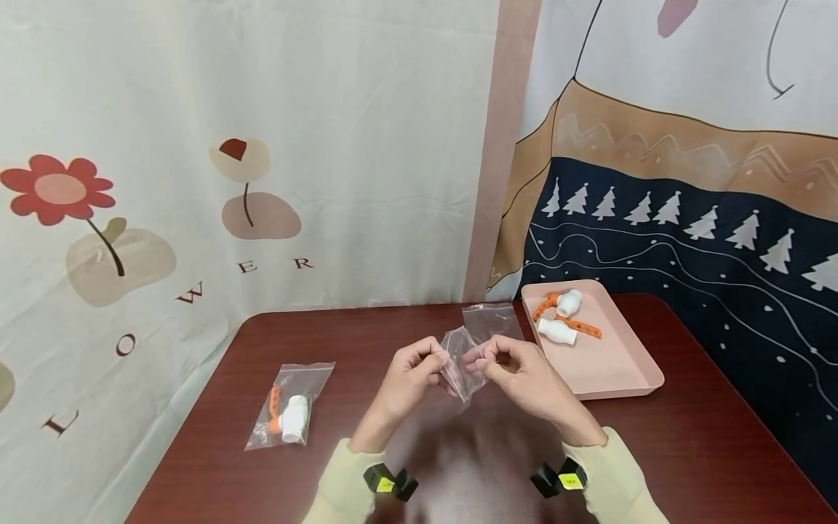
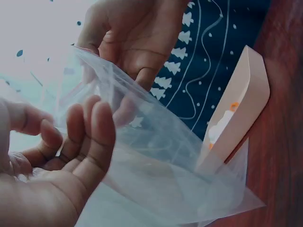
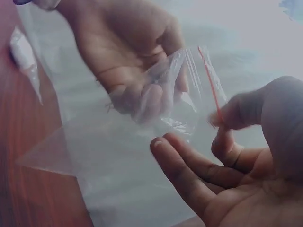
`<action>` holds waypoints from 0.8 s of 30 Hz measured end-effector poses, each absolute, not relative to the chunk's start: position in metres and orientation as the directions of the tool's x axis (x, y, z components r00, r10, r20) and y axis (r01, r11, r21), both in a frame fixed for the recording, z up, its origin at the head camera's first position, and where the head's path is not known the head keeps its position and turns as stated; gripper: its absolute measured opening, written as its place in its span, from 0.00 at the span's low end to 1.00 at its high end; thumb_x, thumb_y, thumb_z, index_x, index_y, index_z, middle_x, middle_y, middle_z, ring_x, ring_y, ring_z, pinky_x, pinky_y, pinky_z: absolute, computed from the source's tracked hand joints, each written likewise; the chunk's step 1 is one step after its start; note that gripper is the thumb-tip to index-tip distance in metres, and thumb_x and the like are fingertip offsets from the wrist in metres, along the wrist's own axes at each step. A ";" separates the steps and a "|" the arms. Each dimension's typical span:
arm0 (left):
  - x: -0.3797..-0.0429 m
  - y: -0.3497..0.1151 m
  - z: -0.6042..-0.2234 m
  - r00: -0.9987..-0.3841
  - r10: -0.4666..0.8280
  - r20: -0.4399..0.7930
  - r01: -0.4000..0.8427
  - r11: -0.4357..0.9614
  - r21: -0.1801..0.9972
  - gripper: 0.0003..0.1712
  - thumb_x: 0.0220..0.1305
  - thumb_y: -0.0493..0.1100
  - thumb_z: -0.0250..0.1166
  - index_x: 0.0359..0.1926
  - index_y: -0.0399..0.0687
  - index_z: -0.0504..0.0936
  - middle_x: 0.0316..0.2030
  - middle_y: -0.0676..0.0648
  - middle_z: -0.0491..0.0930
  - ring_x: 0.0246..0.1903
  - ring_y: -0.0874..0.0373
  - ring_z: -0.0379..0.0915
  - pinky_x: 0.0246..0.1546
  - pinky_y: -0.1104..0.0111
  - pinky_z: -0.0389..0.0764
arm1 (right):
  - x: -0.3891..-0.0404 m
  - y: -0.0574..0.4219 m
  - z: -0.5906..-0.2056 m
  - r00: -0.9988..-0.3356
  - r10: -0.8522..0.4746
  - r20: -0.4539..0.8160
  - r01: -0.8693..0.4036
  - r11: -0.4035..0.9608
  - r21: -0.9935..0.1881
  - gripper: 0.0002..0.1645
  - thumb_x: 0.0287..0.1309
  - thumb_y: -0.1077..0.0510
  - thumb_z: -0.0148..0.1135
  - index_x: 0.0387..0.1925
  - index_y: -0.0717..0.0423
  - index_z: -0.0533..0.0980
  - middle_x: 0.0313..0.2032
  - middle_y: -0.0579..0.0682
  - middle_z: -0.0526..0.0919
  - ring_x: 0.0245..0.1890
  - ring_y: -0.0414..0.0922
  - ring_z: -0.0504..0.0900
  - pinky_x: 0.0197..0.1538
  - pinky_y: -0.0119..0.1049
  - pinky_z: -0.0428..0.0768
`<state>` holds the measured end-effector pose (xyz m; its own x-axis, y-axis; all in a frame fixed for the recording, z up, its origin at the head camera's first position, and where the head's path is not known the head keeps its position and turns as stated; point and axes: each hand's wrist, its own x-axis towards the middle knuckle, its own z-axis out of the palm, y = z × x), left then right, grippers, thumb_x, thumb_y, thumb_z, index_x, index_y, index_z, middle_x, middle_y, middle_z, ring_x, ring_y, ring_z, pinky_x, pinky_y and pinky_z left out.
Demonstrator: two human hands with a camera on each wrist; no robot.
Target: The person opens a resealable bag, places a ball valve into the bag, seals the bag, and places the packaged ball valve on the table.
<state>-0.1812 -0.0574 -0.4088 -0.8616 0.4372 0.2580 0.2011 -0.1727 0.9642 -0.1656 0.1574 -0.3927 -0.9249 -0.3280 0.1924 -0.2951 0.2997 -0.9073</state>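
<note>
Over the middle of the table, both hands hold a clear zip bag [image 1: 462, 355] up between them. My left hand [image 1: 409, 378] pinches its near left side between thumb and index finger. On the other side my right hand [image 1: 529, 377] pinches the mouth edge, where a red zip line shows in the right wrist view, with its other fingers extended beside the film. The bag [image 2: 156, 156] looks creased and has nothing visible inside. Its mouth edges stand apart near the fingers.
A pink tray [image 1: 618, 364] at the right holds two white bottle-shaped pieces [image 1: 557, 332] and orange perforated strips [image 1: 583, 327]. Another flat clear bag [image 1: 492, 320] lies beside the tray. At left, a filled zip bag [image 1: 314, 378] contains a white piece and an orange strip.
</note>
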 end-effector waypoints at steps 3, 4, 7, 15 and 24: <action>-0.178 -0.057 -0.405 -0.891 0.376 0.254 0.278 0.008 0.961 0.12 0.70 0.32 0.57 0.28 0.29 0.72 0.22 0.44 0.80 0.21 0.59 0.81 0.27 0.61 0.88 | -0.166 0.156 -0.394 -0.930 -0.289 0.228 -0.322 0.335 -0.886 0.10 0.64 0.66 0.60 0.26 0.54 0.74 0.42 0.50 0.90 0.42 0.39 0.89 0.43 0.29 0.86; -0.177 -0.057 -0.404 -0.898 0.353 0.265 0.312 0.085 0.946 0.12 0.68 0.31 0.58 0.25 0.34 0.74 0.21 0.45 0.80 0.20 0.59 0.80 0.26 0.62 0.87 | -0.166 0.156 -0.395 -0.927 -0.275 0.253 -0.343 0.354 -0.870 0.11 0.62 0.67 0.60 0.25 0.52 0.74 0.40 0.49 0.91 0.40 0.38 0.89 0.41 0.29 0.86; -0.174 -0.059 -0.401 -0.901 0.285 0.326 0.408 0.309 0.859 0.13 0.57 0.30 0.60 0.18 0.47 0.72 0.16 0.52 0.76 0.18 0.65 0.75 0.22 0.74 0.78 | -0.166 0.156 -0.396 -0.905 -0.250 0.344 -0.420 0.397 -0.816 0.14 0.55 0.70 0.63 0.22 0.49 0.75 0.38 0.48 0.91 0.35 0.37 0.89 0.38 0.30 0.86; -0.171 -0.073 -0.395 -0.919 0.272 0.285 0.393 0.566 0.725 0.13 0.46 0.34 0.59 0.15 0.54 0.67 0.13 0.59 0.63 0.16 0.69 0.59 0.19 0.76 0.59 | -0.165 0.164 -0.394 -0.867 -0.265 0.422 -0.498 0.487 -0.717 0.18 0.46 0.71 0.63 0.18 0.45 0.71 0.36 0.47 0.90 0.31 0.34 0.85 0.36 0.32 0.87; -0.157 -0.067 -0.386 -0.948 0.089 0.307 0.268 0.745 0.611 0.10 0.45 0.36 0.58 0.19 0.54 0.65 0.11 0.59 0.58 0.15 0.64 0.60 0.19 0.72 0.62 | -0.158 0.156 -0.392 -0.813 -0.252 0.525 -0.550 0.627 -0.552 0.18 0.41 0.69 0.63 0.17 0.43 0.67 0.28 0.41 0.83 0.26 0.33 0.77 0.31 0.27 0.78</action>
<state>-0.1573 -0.0670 -0.3858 -0.9476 0.0886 0.3068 0.2676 0.7447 0.6114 -0.1581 0.1562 -0.3918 -0.8132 -0.2521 0.5246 -0.5502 0.6269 -0.5516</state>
